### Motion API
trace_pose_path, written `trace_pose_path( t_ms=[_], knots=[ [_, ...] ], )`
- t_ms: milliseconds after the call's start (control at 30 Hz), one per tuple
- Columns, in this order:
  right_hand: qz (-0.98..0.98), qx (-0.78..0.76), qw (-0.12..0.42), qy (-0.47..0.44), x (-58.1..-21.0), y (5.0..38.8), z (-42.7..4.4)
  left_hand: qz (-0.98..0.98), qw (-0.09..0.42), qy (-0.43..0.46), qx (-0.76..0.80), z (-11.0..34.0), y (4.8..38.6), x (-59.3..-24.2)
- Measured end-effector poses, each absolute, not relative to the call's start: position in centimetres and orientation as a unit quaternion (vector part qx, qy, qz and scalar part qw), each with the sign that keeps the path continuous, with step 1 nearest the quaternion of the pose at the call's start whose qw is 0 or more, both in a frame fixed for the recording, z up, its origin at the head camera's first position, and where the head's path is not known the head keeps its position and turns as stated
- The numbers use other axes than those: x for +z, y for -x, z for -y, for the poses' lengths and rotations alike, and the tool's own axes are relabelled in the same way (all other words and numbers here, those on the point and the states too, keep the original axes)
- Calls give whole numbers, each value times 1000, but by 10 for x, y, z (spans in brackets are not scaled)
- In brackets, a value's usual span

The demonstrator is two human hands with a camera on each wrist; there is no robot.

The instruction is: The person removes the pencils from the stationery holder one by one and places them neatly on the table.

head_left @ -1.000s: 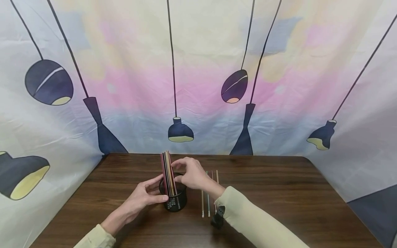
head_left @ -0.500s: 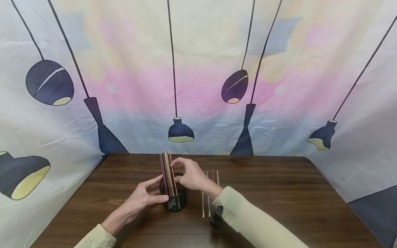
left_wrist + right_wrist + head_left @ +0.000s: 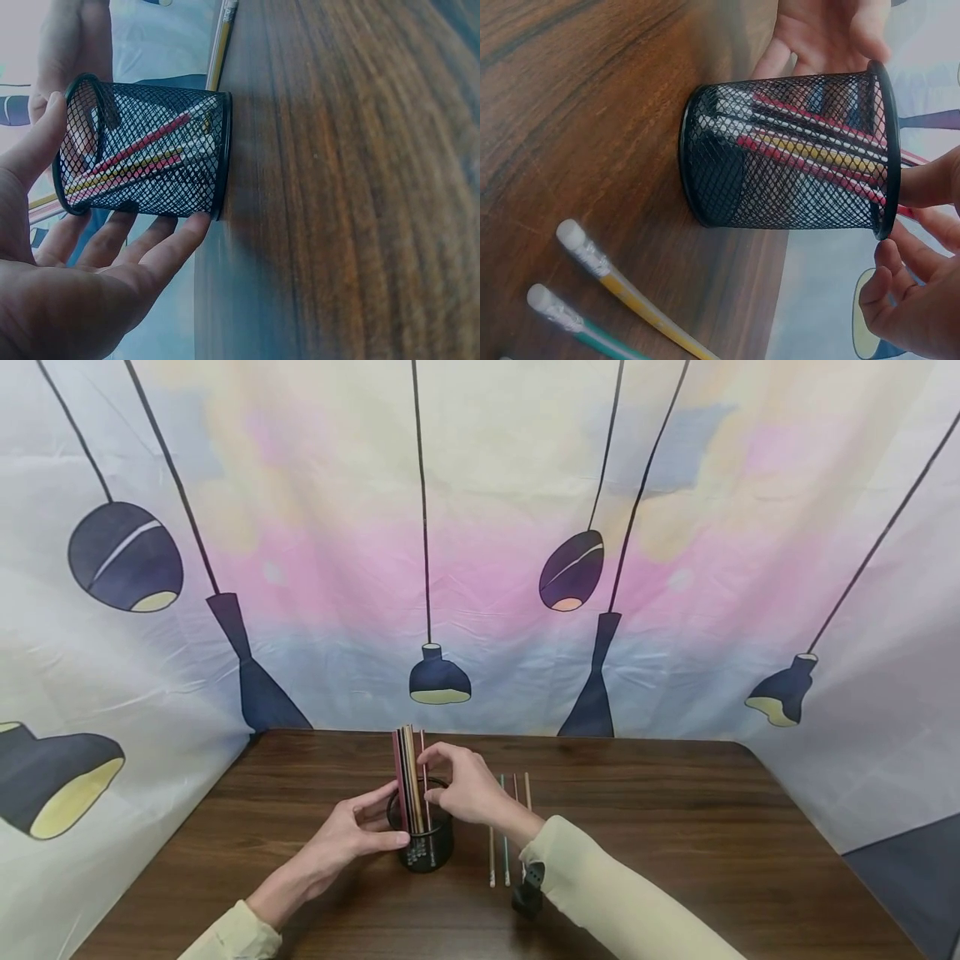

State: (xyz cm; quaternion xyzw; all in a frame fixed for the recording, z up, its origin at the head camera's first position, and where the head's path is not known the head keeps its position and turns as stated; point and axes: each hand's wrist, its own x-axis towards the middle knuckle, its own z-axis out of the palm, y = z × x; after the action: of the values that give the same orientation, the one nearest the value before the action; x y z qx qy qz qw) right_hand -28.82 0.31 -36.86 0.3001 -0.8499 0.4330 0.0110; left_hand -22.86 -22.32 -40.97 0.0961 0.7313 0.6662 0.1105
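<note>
A slim pink pencil [image 3: 424, 774], pinched by the right hand [image 3: 468, 787], now stands apart from the multicoloured pencil bundle [image 3: 409, 781] at left in the round black wire-mesh cup [image 3: 427, 852] the left hand [image 3: 347, 839] grips, seemingly singled out.

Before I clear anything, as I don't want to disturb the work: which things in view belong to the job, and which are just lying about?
Job:
mesh cup, held by the left hand
reddish pencil in the right hand
pencils inside the cup
probably the loose pencils on the table

Seemingly just there:
lamp-print cloth
black wrist device
</note>
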Motion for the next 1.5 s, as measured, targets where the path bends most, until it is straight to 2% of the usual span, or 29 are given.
trace_pose_path(
  t_ms=[300, 800, 1100, 1500],
  knots=[
    [832, 461, 12, -307, -370, 289, -2, -727, 112, -100, 670, 223, 230, -410],
    [846, 440, 57, -295, -379, 284, 2, -728, 108, -102, 670, 223, 229, -411],
    [836, 458, 46, -299, -382, 286, 2, -729, 110, -101, 668, 224, 229, -411],
    [831, 455, 72, -311, -384, 293, 0, -730, 116, -101, 666, 224, 229, -411]
  ],
)
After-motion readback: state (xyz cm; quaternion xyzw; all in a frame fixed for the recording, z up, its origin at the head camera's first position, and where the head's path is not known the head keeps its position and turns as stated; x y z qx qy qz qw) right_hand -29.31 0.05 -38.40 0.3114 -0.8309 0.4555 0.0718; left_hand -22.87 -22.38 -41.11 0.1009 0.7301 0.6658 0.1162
